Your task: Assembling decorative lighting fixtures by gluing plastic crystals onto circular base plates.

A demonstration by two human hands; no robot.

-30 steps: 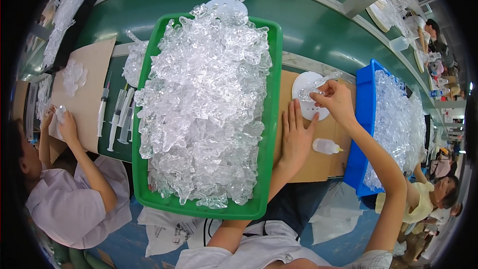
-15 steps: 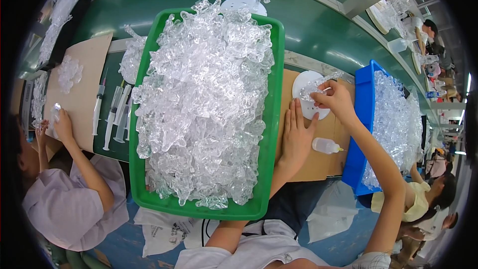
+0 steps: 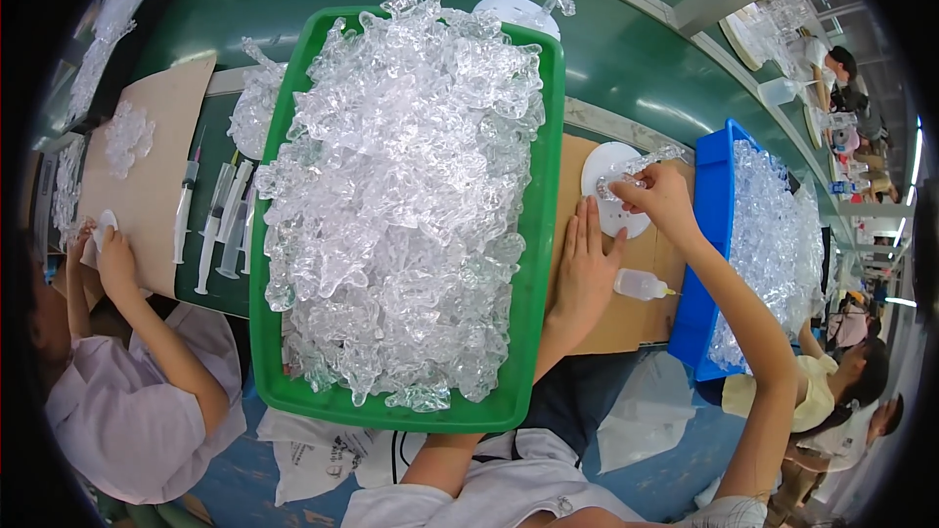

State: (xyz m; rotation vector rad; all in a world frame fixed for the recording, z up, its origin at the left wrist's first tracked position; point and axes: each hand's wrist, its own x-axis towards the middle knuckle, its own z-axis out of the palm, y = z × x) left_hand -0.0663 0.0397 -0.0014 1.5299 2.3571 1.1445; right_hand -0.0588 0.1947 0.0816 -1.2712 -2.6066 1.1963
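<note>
On a brown cardboard sheet lies a round white disc with small holes. My right hand pinches a clear moulded plastic piece over the disc; the fingertips partly cover it. My left hand lies with fingers stretched out, their tips at the near edge of the disc and the thumb apart. Just right of that hand, a small squeeze bottle with a yellowish needle tip rests on its side on the cardboard.
A green tray heaped with clear plastic pieces stands left of my hands and hides part of my left forearm. A blue bin of similar pieces is at the right. Several syringes lie beyond the tray, beside a co-worker's hand.
My hands stay almost in place, the right still pinching the clear piece. The whole view has shifted slightly. At the left, the co-worker's hand has turned, showing a white round thing.
</note>
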